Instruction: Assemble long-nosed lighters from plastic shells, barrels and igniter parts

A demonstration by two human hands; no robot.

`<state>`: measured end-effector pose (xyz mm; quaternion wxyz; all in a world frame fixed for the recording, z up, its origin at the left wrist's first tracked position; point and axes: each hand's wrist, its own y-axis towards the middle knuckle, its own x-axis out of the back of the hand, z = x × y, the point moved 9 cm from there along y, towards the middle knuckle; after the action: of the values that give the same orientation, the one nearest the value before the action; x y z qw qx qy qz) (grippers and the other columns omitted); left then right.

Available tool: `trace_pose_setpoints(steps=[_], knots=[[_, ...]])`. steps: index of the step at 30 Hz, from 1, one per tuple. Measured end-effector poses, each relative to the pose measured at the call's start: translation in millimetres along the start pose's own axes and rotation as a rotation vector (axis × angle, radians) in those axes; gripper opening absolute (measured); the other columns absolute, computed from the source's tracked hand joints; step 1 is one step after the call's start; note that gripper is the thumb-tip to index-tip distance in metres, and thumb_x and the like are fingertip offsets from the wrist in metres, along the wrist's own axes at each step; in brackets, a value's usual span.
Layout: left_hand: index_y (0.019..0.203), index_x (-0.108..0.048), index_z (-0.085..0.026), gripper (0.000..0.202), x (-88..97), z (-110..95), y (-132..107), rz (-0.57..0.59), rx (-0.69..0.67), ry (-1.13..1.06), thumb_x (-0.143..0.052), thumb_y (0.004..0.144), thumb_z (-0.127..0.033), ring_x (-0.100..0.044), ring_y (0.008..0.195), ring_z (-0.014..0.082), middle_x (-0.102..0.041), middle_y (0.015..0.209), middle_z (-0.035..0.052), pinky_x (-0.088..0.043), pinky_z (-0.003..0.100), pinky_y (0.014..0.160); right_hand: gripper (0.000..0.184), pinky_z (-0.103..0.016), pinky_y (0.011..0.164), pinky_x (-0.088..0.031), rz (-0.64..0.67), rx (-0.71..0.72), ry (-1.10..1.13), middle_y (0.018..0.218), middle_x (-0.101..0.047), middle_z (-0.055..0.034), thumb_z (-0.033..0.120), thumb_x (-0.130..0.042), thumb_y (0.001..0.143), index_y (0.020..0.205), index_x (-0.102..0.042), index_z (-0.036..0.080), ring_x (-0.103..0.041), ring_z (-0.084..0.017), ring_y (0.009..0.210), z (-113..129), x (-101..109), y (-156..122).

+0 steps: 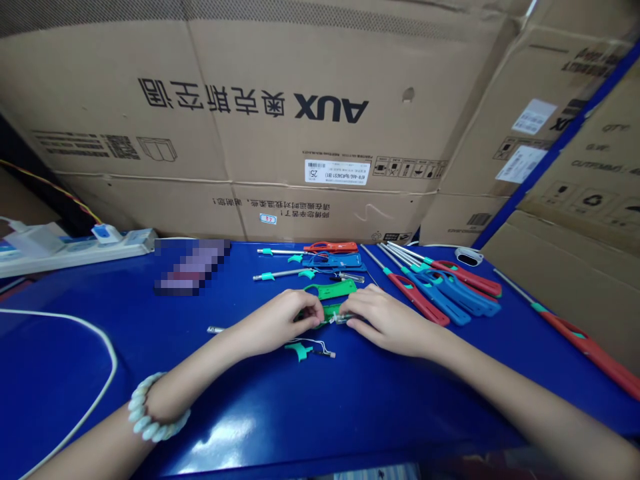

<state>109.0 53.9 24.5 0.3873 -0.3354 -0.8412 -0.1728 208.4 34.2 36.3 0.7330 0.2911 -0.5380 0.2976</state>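
Over the table my left hand (295, 317) is closed, thumb and fingers pinching the left end of a green lighter casing half (332, 311). My right hand (375, 319) grips a small clear lighter fuel tank (344, 319) with a white tip, at that casing's right part. The fingers partly hide both pieces. Just behind lies the other green casing half (338, 289). Nearer to me are a teal trigger (300, 351) and a small igniter (325, 354) with white wires. A metal tube end (215, 330) sticks out past my left forearm.
Behind my hands lie opened lighters with a red casing (333, 247) and a blue casing (333, 261). Several whole red and blue lighters (450, 293) lie to the right, one red lighter (575, 337) farther out. A power strip (120, 247) and white cable (107, 347) are left; cardboard (250, 147) stands behind.
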Motion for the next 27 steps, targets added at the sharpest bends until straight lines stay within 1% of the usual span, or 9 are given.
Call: trace_pose_setpoints(steps=[2, 4, 8, 11, 14, 19, 27], knots=[[0.086, -0.066, -0.016, 0.017, -1.0, 2, 1, -0.009, -0.001, -0.013, -0.049, 0.086, -0.017, -0.057, 0.073, 0.0134, -0.066, 0.082, 0.0016, -0.04, 0.021, 0.067, 0.019, -0.037, 0.085, -0.037, 0.027, 0.009, -0.037, 0.094, -0.065, -0.0077, 0.021, -0.043, 0.095, 0.101, -0.061, 0.016, -0.057, -0.021, 0.09, 2, -4, 0], [0.087, -0.067, -0.016, 0.018, -2.9, 4, 2, -0.014, 0.006, -0.033, -0.049, 0.087, -0.019, -0.058, 0.075, 0.014, -0.067, 0.084, 0.0024, -0.041, 0.022, 0.068, 0.019, -0.036, 0.084, -0.036, 0.044, 0.004, -0.071, 0.092, -0.065, -0.008, 0.021, -0.044, 0.095, 0.099, -0.062, 0.016, -0.058, -0.021, 0.089, 2, -7, 0], [0.083, -0.065, -0.014, 0.019, -7.9, 10, 3, -0.007, 0.061, -0.074, -0.05, 0.087, -0.024, -0.054, 0.066, 0.0128, -0.064, 0.076, 0.0018, -0.04, 0.021, 0.059, 0.017, -0.035, 0.083, -0.035, 0.039, -0.01, -0.114, 0.09, -0.064, -0.0082, 0.02, -0.045, 0.094, 0.096, -0.062, 0.014, -0.057, -0.02, 0.086, 1, -11, 2], [0.08, -0.064, -0.014, 0.019, -8.4, 11, 3, -0.018, 0.066, -0.075, -0.05, 0.086, -0.025, -0.052, 0.063, 0.0121, -0.063, 0.073, 0.0011, -0.039, 0.02, 0.058, 0.017, -0.034, 0.082, -0.034, 0.029, 0.007, -0.12, 0.09, -0.065, -0.008, 0.021, -0.045, 0.094, 0.096, -0.061, 0.014, -0.057, -0.02, 0.085, 3, -13, 3], [0.08, -0.064, -0.014, 0.018, -8.1, 11, 3, -0.025, 0.058, -0.07, -0.05, 0.086, -0.024, -0.053, 0.065, 0.0124, -0.064, 0.074, 0.0013, -0.04, 0.021, 0.06, 0.018, -0.034, 0.082, -0.034, 0.019, 0.014, -0.126, 0.09, -0.065, -0.0082, 0.021, -0.046, 0.094, 0.096, -0.062, 0.014, -0.057, -0.02, 0.083, 4, -13, 3], [0.08, -0.065, -0.014, 0.018, -7.9, 9, 3, -0.024, 0.045, -0.06, -0.049, 0.086, -0.022, -0.058, 0.073, 0.0148, -0.066, 0.079, 0.0029, -0.041, 0.022, 0.066, 0.018, -0.034, 0.082, -0.034, 0.0, 0.017, -0.136, 0.091, -0.065, -0.0088, 0.022, -0.046, 0.094, 0.097, -0.062, 0.013, -0.057, -0.02, 0.084, 4, -11, 2], [0.08, -0.065, -0.014, 0.017, -8.1, 8, 2, -0.026, 0.043, -0.054, -0.05, 0.086, -0.02, -0.059, 0.075, 0.0153, -0.067, 0.08, 0.0028, -0.042, 0.023, 0.068, 0.019, -0.034, 0.081, -0.034, 0.006, 0.017, -0.154, 0.09, -0.065, -0.0088, 0.021, -0.045, 0.094, 0.096, -0.062, 0.014, -0.057, -0.02, 0.083, 6, -11, 3]])
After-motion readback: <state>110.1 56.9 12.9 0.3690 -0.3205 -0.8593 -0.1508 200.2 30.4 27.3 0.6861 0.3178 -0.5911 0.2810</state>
